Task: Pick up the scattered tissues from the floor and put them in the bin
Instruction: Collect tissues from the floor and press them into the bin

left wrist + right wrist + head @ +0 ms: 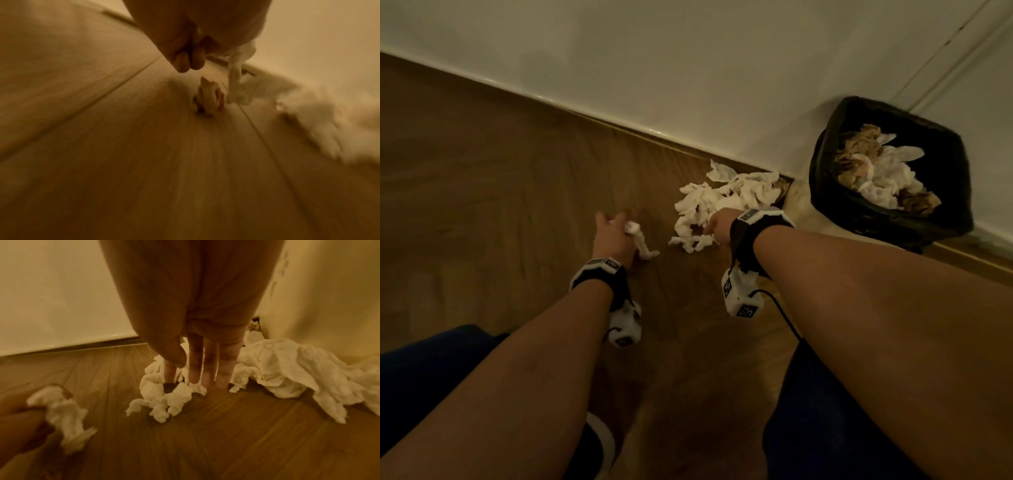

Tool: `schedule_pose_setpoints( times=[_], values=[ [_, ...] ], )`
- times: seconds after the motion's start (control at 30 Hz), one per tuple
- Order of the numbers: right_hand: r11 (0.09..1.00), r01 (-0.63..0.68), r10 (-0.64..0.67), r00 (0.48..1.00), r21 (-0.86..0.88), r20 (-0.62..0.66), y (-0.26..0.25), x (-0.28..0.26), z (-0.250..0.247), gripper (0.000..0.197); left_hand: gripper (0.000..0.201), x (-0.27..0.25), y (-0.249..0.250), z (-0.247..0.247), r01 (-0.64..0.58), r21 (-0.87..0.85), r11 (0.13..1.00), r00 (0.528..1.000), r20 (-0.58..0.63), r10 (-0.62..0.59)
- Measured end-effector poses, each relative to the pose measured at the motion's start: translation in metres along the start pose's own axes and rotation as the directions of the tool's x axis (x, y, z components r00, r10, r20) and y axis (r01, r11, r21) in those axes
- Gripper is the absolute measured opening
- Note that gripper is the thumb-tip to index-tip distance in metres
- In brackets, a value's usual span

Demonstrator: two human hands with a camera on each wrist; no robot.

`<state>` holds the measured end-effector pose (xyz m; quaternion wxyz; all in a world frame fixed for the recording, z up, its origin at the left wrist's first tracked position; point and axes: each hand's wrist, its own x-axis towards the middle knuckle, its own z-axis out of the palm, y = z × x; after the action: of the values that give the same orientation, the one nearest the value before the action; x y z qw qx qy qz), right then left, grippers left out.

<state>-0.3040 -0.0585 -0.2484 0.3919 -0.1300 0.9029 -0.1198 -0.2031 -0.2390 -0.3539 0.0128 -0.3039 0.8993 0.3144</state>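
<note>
Head view: left hand (613, 236) clutching one tissue (638, 238), right hand (717, 224) slack-fingered, one bin (822, 171)

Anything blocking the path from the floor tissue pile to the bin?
Nothing visible. The tissue pile lies left of the bin, bare floor between. Bin mouth is open, already partly filled. Right hand reaches the pile.

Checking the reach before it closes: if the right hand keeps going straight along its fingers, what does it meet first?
Most likely the twisted white tissue on the floor: the right hand points its straight fingers down at it, tips already at its edge. Actual contact is unclear.
</note>
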Motion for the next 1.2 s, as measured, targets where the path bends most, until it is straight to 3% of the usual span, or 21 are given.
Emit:
schedule_pose_setpoints(
  times=[0.1,0.23,0.33,0.43,0.5,0.6,0.73,0.8,0.83,0.93,1.03,1.13,1.2],
  values=[
    [0.991,0.080,-0.076,0.996,-0.111,0.038,-0.009,0.006,0.006,0.033,0.039,0.003,-0.005,-0.007,0.116,-0.126,0.985,0.988,-0.089,-0.128],
    [0.972,0.186,-0.168,0.978,-0.145,0.123,-0.027,0.009,0.021,0.030,0.054,0.006,-0.015,-0.015,0.101,-0.019,0.995,0.990,-0.094,-0.103],
    [0.952,0.232,-0.201,0.966,-0.202,0.163,-0.035,0.016,0.034,0.038,0.041,0.008,-0.024,-0.020,0.139,-0.058,0.989,0.981,-0.125,-0.146],
    [0.930,0.217,-0.154,0.963,-0.298,0.220,-0.043,0.021,0.042,0.047,0.025,0.006,-0.030,-0.024,0.184,-0.298,0.937,0.955,-0.173,-0.242],
    [0.915,0.232,-0.170,0.963,-0.329,0.207,-0.044,0.028,0.046,0.054,0.038,0.003,-0.031,-0.026,0.168,-0.359,0.918,0.958,-0.162,-0.239],
    [0.940,0.221,-0.191,0.972,-0.261,0.137,-0.045,0.036,0.051,0.053,0.052,0.000,-0.034,-0.028,0.149,-0.298,0.943,0.967,-0.157,-0.202],
    [0.953,0.209,-0.209,0.978,-0.221,0.024,-0.046,0.045,0.056,0.058,0.041,0.000,-0.037,-0.029,0.204,-0.425,0.882,0.961,-0.084,-0.263],
    [0.964,0.201,-0.201,0.979,-0.172,0.017,-0.045,0.051,0.058,0.057,0.020,0.003,-0.037,-0.029,0.219,-0.324,0.920,0.964,-0.074,-0.256],
    [0.966,0.201,-0.201,0.979,-0.164,0.019,-0.046,0.054,0.060,0.056,0.019,0.003,-0.036,-0.031,0.223,-0.257,0.940,0.966,-0.071,-0.248],
    [0.940,0.224,-0.227,0.974,-0.258,0.017,-0.049,0.062,0.063,0.047,0.057,0.001,-0.033,-0.031,0.192,-0.140,0.971,0.971,-0.117,-0.208],
    [0.915,0.209,-0.215,0.976,-0.344,0.022,-0.058,0.065,0.065,0.036,0.065,0.001,-0.027,-0.027,0.155,-0.155,0.976,0.976,-0.128,-0.175],
    [0.876,0.219,-0.197,0.976,-0.430,0.096,-0.063,0.067,0.063,0.030,0.032,0.008,-0.024,-0.024,0.176,-0.159,0.972,0.970,-0.139,-0.198],
    [0.873,0.225,-0.208,0.974,-0.432,0.086,-0.063,0.068,0.061,0.028,0.037,0.008,-0.023,-0.024,0.233,-0.122,0.965,0.962,-0.118,-0.247]
  ],
)
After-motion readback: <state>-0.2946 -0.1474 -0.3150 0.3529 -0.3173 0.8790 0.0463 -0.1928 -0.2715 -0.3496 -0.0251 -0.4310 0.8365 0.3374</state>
